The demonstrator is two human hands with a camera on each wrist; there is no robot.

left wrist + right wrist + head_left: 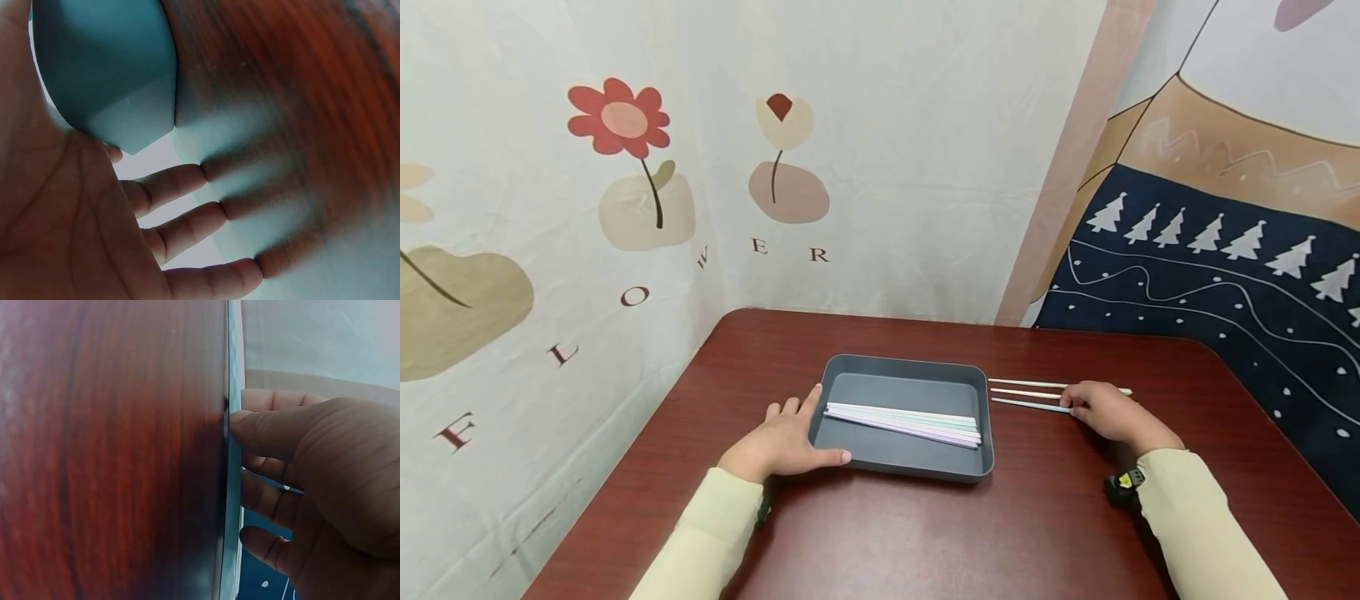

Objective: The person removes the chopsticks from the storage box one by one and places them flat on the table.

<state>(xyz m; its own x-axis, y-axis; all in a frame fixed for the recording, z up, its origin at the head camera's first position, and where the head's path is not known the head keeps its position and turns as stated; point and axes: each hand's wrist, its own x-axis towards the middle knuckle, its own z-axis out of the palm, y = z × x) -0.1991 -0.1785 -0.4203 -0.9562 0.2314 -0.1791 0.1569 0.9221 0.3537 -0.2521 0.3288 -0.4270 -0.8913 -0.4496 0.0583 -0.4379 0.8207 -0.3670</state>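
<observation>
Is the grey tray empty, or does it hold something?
Not empty: the head view shows several pale sticks lying inside the tray, with bare floor around them.

The reddish-brown tabletop (910, 537) shows a streaked wood grain beneath a glossy finish that catches the light in soft patches. The dark grey rectangular tray (910, 388) is smooth and matt, though coated metal or plastic is hard to tell here. The slim pastel sticks (902, 422) are smooth and plastic-looking. The cream flower-printed cloth backdrop (917, 150) is matt, faintly creased; the pale yellow sleeves (715, 521) are matt fabric.
</observation>
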